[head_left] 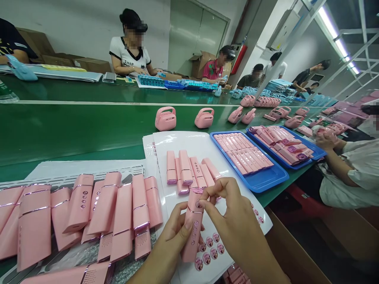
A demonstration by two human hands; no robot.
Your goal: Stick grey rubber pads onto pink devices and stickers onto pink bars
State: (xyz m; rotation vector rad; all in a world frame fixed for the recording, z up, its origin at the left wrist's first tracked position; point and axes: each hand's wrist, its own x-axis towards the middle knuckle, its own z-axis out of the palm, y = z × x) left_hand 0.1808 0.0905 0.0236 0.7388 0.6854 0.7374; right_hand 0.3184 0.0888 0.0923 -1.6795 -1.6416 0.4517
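Note:
My left hand (177,232) is wrapped round a pink handheld device (192,232), which stands tilted with its row of round buttons facing me. At the device's upper end, above the shiny band, the thumb and forefinger of my right hand (227,209) pinch a small round sticker (198,203) against the surface. The fingertips partly cover it. Below my hands lies a white sticker sheet (219,268) bearing several round picture stickers (206,258). More pink devices (185,167) rest on the sheet just beyond my hands.
Many pink devices (118,221) are heaped at left. Right of the sheet stand a blue tray (266,179) with rows of devices and another blue tray (318,152). Pink handled units (166,118) sit on the green conveyor (89,130). A co-worker's arm (340,165) is at right; other people sit opposite.

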